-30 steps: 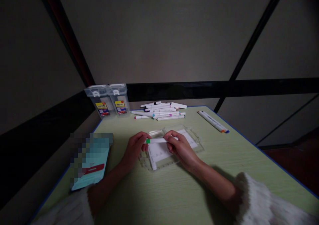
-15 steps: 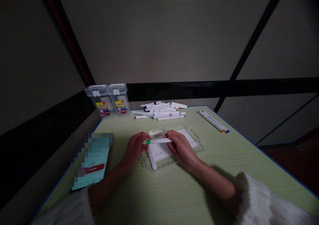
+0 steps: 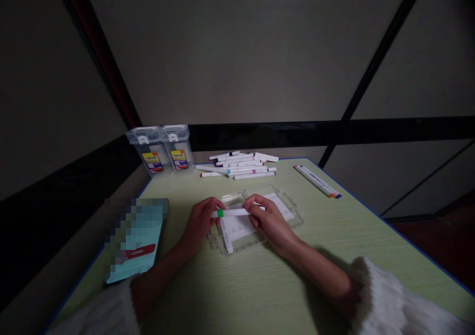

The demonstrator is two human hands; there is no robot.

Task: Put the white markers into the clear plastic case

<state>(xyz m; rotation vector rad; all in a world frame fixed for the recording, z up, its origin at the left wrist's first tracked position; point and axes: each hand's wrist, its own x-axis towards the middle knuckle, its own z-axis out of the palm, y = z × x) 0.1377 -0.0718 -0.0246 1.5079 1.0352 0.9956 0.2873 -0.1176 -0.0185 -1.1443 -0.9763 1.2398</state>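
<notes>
A white marker (image 3: 236, 213) with a green band lies crosswise between my two hands. My left hand (image 3: 202, 222) is closed on its green-banded end. On the other end, my right hand (image 3: 269, 218) pinches the barrel between thumb and fingers. Below the marker, a clear plastic case (image 3: 256, 242) rests flat on the table, with a white sheet (image 3: 239, 228) in it. Another white marker (image 3: 227, 238) lies at the left side of the case. My hands cover part of the case.
Several white markers (image 3: 245, 169) are piled at the table's back edge. Two lidded clear boxes (image 3: 180, 149) stand at the back left. Two markers (image 3: 317, 180) lie at the right edge. A phone or tablet (image 3: 143, 241) with a lit screen lies on the left of the green table (image 3: 208, 295).
My right hand's fingers have shifted slightly along the marker, and its right end now shows past the thumb. The marker's left end has dipped a little.
</notes>
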